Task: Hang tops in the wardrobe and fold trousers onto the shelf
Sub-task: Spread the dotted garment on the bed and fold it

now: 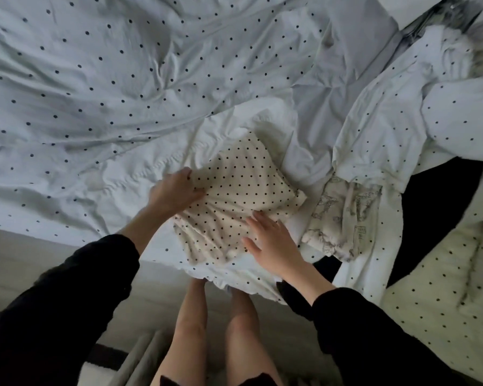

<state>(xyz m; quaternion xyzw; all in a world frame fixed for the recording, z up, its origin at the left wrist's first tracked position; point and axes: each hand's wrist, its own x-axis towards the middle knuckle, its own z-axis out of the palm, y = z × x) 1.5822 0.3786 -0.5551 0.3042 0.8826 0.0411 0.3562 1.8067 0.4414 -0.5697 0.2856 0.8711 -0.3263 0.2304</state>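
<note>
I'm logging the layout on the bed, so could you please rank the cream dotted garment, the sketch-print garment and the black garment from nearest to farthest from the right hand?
1. Cream dotted garment: under the right hand.
2. Sketch-print garment: just right of it.
3. Black garment: farther right, partly under the dotted duvet.

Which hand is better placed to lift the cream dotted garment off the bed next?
Probably the left hand: its fingers already curl over the cream dotted garment's edge, while the right hand lies flat on it.
</note>
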